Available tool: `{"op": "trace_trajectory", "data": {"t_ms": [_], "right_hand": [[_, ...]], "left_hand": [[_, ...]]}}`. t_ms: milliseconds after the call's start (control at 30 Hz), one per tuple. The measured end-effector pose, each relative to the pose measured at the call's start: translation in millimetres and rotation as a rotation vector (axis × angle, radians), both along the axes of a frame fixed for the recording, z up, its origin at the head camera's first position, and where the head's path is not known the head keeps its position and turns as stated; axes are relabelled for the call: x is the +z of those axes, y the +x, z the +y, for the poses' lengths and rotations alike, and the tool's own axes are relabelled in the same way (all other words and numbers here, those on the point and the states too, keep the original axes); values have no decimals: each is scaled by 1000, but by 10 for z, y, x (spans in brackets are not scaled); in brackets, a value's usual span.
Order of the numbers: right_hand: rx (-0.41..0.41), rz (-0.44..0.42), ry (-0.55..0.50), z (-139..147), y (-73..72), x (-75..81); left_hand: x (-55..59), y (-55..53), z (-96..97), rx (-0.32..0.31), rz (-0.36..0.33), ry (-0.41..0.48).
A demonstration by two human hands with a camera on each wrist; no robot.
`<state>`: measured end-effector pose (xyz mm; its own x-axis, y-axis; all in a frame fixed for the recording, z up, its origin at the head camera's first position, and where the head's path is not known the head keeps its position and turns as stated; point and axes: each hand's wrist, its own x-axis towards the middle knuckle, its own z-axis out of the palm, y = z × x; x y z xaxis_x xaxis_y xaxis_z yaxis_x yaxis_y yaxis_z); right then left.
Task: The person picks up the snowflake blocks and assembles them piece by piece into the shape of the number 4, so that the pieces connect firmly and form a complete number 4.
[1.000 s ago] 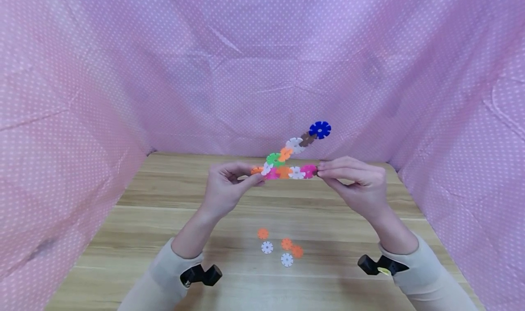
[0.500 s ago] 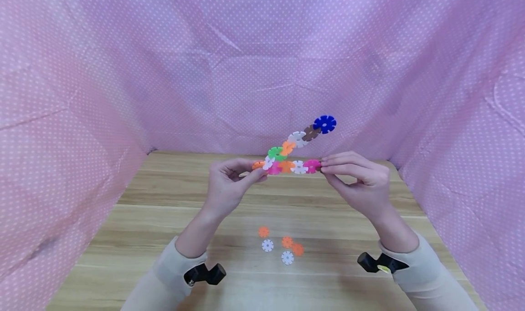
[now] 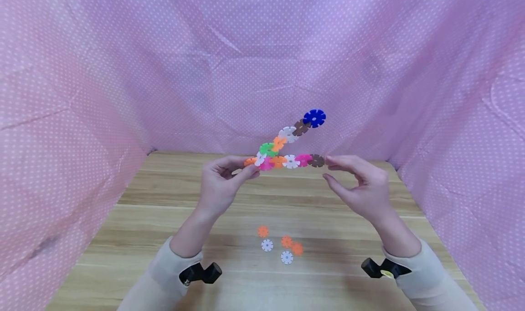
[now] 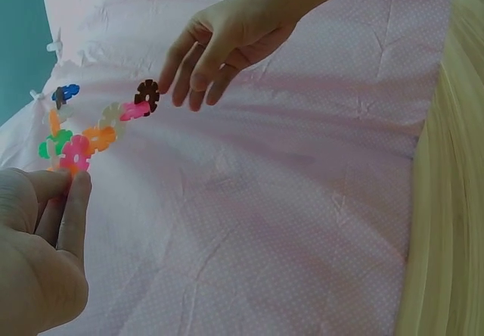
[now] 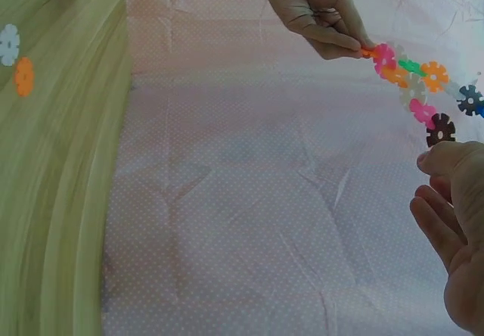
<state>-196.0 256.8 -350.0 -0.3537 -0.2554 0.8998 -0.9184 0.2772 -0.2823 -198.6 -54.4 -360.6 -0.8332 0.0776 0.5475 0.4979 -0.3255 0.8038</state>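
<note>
My left hand (image 3: 220, 183) pinches an orange notched plastic disc (image 3: 249, 162) at the corner of a V-shaped chain of interlocking snowflake discs, held above the table. One branch runs right through pink, orange and white discs to a brown disc (image 3: 317, 160). The other slants up past a green disc (image 3: 267, 149) to a dark blue disc (image 3: 314, 118) at its tip. Just right of the brown disc is my right hand (image 3: 362, 188), its thumb and fingers parted with nothing between them. In the left wrist view, the fingertips of the right hand (image 4: 238, 45) are close to the brown disc.
Loose orange discs (image 3: 263, 231) and white discs (image 3: 286, 257) lie on the wooden table (image 3: 164, 210) below the hands. A pink dotted cloth (image 3: 262, 74) surrounds the table at the back and sides. Both wrists wear black camera mounts (image 3: 201, 273).
My right thumb and fingers have parted from the brown disc, which now shows fully. The chain rose, then shifted slightly left with my left hand.
</note>
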Motion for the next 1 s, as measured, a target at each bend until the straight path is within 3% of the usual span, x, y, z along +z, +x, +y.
{"op": "trace_trajectory", "data": {"t_ms": [167,267,633,1000], "right_hand": [[-145,-24,139,74,7,-113],[-181,-34,190,102,1,-211],[-147,-196,324,107,12,-605],[-59,-264,431,5,61,-912]], "left_hand": [[9,1,-23,13,-8,13],[16,-1,-30,13,-10,20],[48,14,-40,19,-1,18],[49,28,-49,22,-5,1]]}}
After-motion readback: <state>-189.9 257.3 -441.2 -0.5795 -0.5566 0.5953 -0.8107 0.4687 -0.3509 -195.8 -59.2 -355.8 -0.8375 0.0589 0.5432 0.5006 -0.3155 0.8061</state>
